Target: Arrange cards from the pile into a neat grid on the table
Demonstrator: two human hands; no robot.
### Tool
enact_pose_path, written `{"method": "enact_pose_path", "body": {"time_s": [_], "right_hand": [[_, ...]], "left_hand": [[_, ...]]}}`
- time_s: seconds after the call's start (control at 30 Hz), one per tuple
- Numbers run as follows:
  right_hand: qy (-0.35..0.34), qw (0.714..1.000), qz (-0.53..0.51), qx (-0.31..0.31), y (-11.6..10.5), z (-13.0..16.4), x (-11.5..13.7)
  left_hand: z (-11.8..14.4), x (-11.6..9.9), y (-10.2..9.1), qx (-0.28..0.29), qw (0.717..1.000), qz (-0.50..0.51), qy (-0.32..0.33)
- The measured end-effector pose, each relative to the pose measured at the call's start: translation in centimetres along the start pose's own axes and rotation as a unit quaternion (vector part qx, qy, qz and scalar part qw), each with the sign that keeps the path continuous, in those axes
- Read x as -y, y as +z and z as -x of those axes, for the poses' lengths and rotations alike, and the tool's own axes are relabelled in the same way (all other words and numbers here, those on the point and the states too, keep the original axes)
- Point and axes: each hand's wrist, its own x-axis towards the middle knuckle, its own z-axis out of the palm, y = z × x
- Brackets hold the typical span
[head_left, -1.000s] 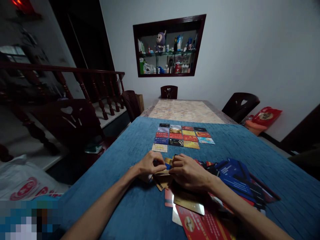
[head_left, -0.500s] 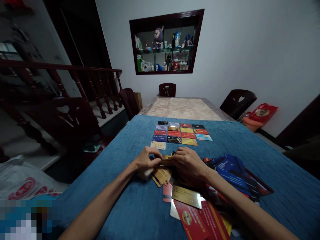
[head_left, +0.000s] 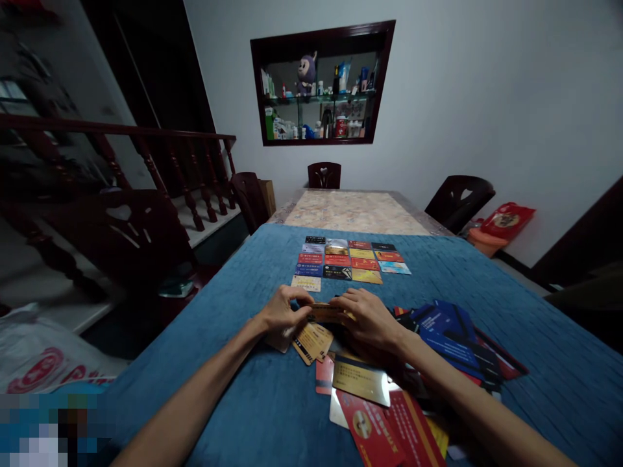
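Note:
Between my two hands a gold card is held up by its edges. My left hand pinches its left end between thumb and fingers. The fingers of my right hand close on its right end. Below my left hand lie several yellowish cards, fanned out on the blue cloth. Nearer to me are a gold card with a dark stripe and large red cards, overlapping. Beyond my hands, rows of cards in several colours lie face up.
A heap of dark blue cards spreads right of my right forearm. The marble tabletop shows past the cloth. Dark wooden chairs surround the table, and a white plastic bag sits at the left.
The gold card between my hands has tilted, so more of its face shows. My right fingers have shifted slightly along it. The view has moved a little.

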Motion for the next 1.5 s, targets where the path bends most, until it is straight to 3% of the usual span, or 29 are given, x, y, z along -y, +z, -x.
{"method": "enact_pose_path", "body": {"time_s": [0.47, 0.7, 1.5], "right_hand": [[-0.016, 0.999, 0.025, -0.019, 1.0, 0.2, 0.2], [-0.007, 0.999, 0.034, 0.011, 0.1, 0.2, 1.2], [-0.029, 0.987, 0.103, -0.124, 0.7, 0.4, 1.9]], "left_hand": [[0.1, 0.1, 0.2, 0.002, 1.000, -0.010, 0.016], [0.1, 0.4, 0.0, -0.002, 1.000, -0.018, -0.009], [0.0, -0.1, -0.5, -0.018, 0.999, 0.009, -0.031]]}}
